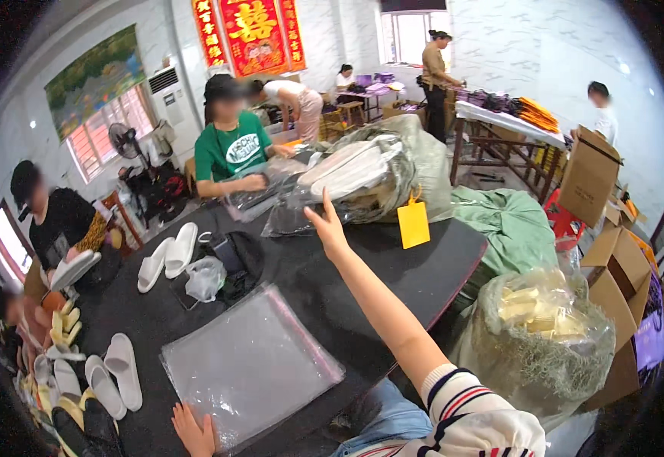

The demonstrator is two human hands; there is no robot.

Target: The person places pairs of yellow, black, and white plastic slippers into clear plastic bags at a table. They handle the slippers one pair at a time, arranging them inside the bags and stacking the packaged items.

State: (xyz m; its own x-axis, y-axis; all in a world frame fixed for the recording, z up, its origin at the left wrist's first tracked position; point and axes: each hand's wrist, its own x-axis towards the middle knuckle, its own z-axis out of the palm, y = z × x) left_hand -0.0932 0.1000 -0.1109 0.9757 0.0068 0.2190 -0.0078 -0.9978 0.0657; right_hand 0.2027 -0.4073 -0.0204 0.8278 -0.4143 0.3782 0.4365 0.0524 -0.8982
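My right arm is stretched out across the black table, and its hand (327,228) is open with the fingers extended. It is right at the near side of a clear bag of white slippers (355,169); whether it touches the plastic I cannot tell. Low in the view my left hand (193,432) lies open, fingers spread, at the near left corner of a flat stack of clear plastic bags (252,365). A pair of white slippers (167,257) stands beyond the stack, beside a crumpled clear bag (205,279).
More slippers (113,377) line the table's left side. A person in green (229,152) handles plastic across the table; another holds slippers (75,270) at the left. A yellow tag (413,224) hangs from a large sack (423,156). Another full sack (534,343) and cardboard boxes (617,266) stand right.
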